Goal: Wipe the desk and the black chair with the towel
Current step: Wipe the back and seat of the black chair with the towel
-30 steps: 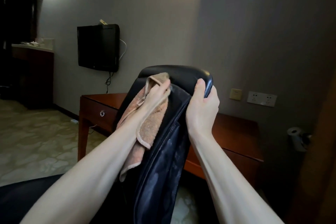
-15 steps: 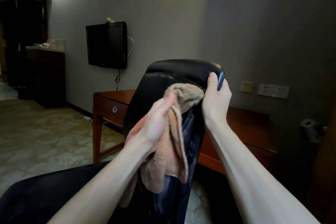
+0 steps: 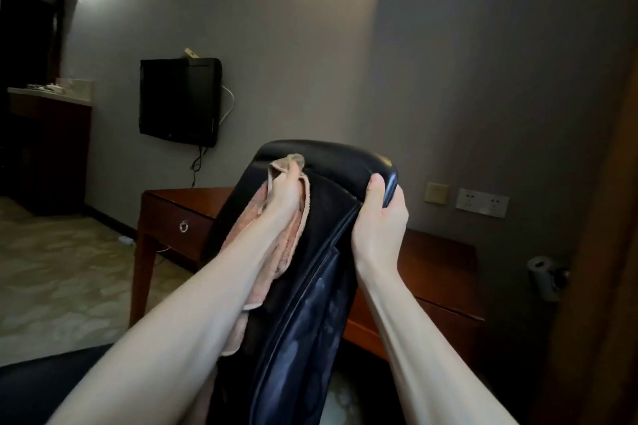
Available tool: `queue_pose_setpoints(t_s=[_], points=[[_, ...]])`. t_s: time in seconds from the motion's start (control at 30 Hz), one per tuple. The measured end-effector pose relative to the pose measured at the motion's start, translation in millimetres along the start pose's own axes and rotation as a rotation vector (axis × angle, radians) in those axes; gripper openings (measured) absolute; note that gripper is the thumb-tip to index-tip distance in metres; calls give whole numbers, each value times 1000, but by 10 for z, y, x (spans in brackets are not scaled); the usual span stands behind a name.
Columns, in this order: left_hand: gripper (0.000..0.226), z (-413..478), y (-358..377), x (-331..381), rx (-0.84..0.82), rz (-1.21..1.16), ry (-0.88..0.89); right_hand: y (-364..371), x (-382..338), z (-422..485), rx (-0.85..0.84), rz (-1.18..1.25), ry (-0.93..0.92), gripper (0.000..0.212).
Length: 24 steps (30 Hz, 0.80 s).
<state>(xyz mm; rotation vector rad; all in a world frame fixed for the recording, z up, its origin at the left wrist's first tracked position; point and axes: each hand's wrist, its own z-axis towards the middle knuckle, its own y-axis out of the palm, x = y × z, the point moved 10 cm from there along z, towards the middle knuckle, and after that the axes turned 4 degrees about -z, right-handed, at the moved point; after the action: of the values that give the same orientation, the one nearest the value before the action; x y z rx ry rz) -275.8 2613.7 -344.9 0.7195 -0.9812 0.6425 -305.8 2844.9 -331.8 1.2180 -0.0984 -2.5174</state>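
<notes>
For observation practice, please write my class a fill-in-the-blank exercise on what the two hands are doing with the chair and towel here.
1. The left hand presses the pinkish ___ against the black chair.
2. The right hand grips the chair's ___ edge.
3. Behind the chair stands a wooden ___ with a drawer.

Missing words: towel; top; desk.

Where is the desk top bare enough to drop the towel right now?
The desk shows bare at its left end, beside the black chair, and at its right end, between the right forearm and the wall. The chair's back is crowded: left hand holds the towel there, right hand grips its top edge.
</notes>
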Motion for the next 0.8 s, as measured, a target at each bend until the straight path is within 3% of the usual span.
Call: queue_pose_setpoints(t_s=[0.1,0.27,0.5,0.7,0.8], points=[[79,280,-212,-76,71,113,171,47,14,4,-6,-8,-1,21],[54,-121,-72,510,-77,521,300,53,57,24,0,3,10,27],[45,-240,203,683,-130,654,464,32,57,20,-6,3,11,24],[51,-883,530,807,-258,371,680,42,53,36,-5,-2,-4,32],[48,-791,464,704,-234,57,480,85,97,13,-27,-16,4,33]])
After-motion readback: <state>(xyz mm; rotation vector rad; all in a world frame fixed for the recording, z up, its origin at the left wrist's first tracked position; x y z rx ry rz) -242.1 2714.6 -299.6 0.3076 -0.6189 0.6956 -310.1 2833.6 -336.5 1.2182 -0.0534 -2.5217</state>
